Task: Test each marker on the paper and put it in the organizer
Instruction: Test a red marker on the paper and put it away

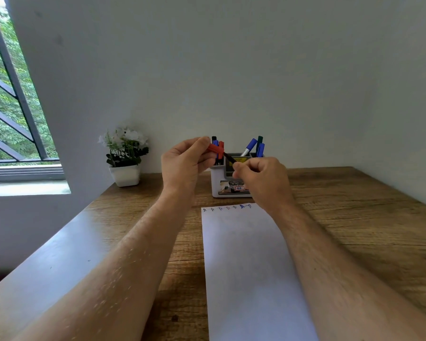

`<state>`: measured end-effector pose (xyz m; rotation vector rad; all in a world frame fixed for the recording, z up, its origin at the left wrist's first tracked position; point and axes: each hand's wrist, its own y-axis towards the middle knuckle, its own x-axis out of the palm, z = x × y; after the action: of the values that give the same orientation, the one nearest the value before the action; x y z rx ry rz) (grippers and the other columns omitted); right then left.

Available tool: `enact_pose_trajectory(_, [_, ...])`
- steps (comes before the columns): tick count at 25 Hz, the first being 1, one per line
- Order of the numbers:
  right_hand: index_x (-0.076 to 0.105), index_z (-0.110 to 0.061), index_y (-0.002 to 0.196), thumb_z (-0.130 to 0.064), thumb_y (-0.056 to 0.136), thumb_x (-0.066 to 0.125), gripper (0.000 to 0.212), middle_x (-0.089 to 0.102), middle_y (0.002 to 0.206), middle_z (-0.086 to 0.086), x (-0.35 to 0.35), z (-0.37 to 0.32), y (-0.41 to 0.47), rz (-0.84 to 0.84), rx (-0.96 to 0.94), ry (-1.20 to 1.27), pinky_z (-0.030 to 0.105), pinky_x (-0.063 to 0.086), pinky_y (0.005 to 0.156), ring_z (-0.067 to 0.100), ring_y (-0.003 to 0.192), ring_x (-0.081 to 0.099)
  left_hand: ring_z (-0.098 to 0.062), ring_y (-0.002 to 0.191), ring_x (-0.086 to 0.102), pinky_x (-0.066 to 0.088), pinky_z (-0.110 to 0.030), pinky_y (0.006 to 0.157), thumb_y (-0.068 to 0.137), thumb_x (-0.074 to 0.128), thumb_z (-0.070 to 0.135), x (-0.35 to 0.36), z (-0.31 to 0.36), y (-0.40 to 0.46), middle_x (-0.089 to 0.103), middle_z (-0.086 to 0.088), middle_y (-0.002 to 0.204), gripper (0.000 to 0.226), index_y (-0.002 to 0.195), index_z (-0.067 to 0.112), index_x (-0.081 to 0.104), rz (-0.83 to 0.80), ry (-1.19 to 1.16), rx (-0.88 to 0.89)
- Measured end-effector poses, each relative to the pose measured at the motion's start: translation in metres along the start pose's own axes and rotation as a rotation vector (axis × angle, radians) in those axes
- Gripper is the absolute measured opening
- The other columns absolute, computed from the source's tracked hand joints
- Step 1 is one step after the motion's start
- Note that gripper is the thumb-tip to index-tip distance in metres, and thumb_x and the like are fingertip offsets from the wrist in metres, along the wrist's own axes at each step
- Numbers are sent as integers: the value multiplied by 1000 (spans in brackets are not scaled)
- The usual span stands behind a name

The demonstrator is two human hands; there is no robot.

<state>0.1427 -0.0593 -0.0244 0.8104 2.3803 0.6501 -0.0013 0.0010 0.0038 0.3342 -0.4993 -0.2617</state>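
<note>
while both hands are raised in front of the organizer (218, 183), the left hand (182, 163) pinches a red cap (215, 149) between thumb and fingertips, and the right hand (261, 178) is curled round the dark body of a marker (229, 158), whose tip points toward the cap. the two parts sit just apart or barely touching; the view is too small to say which. judged from the row of small scribbles (228, 207) along the far edge of the paper (246, 267), and the other markers (252, 146) standing in the organizer at the back of the surface (354, 217), this looks like the capping step of a marker, though it could as well be uncapping. if capping, the next move calls for lining the tip with the cap's mouth, pressing them together, then dropping the marker upright into a free compartment.
</note>
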Motion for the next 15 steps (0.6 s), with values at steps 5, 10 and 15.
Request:
enact_pose_trajectory(5, [73, -4, 82, -8, 97, 54, 24, 56, 59, 5, -7, -7, 3, -19, 85, 392, 14, 39, 50, 3, 47, 48, -23, 82, 76, 58, -19, 60, 88, 65, -4, 4, 2, -6, 73, -25, 100, 10, 97, -1, 64, -59, -308, -186])
enact_pose_trajectory(10, [72, -6, 79, -6, 97, 49, 29, 55, 60, 11, -14, -9, 2, -14, 108, 591, 24, 36, 41, 16, 47, 44, -18, 79, 74, 59, -21, 63, 99, 50, 1, 8, -1, -8, 74, -16, 91, 16, 110, 1, 61, -91, -384, -206])
enact_pose_trajectory(15, [70, -18, 111, 1, 90, 52, 33, 72, 75, 10, -17, -5, 9, 119, 155, 616, 24, 45, 39, 15, 43, 54, -13, 64, 63, 61, -31, 68, 105, 36, 10, 13, -9, -8, 62, -3, 72, 33, 114, 6, 67, -57, -95, -271])
